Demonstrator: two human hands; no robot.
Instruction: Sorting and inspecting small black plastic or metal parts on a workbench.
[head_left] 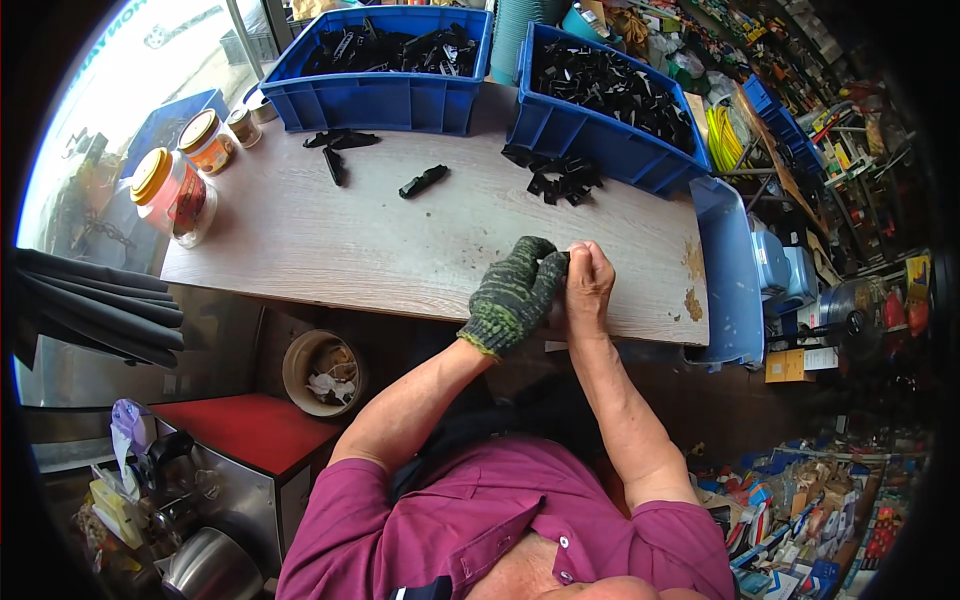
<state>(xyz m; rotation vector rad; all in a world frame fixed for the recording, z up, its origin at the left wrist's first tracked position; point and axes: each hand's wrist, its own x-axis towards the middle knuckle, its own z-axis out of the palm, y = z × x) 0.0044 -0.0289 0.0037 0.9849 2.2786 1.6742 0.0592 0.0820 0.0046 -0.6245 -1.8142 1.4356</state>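
Note:
My left hand (pixel 515 292), in a dark green and black knitted glove, is closed above the table's front edge. Bare and also closed, my right hand (pixel 587 285) meets it fingertip to fingertip. Whatever they pinch is mostly hidden; only a dark speck shows between them. Beyond the hands, toward the right bin, lies a small heap of black plastic pieces (pixel 566 186). One longer black part (pixel 424 181) rests alone near the middle of the table (pixel 330 235). Farther left, several similar long black parts (pixel 340 140) lie together.
Two blue bins at the back, the left bin (pixel 375 103) and the right bin (pixel 590 150), hold many black parts. Lidded jars (pixel 175 195) stand at the table's left end. A blue plastic tub (pixel 728 265) adjoins the right end; a waste bucket (pixel 298 375) sits below.

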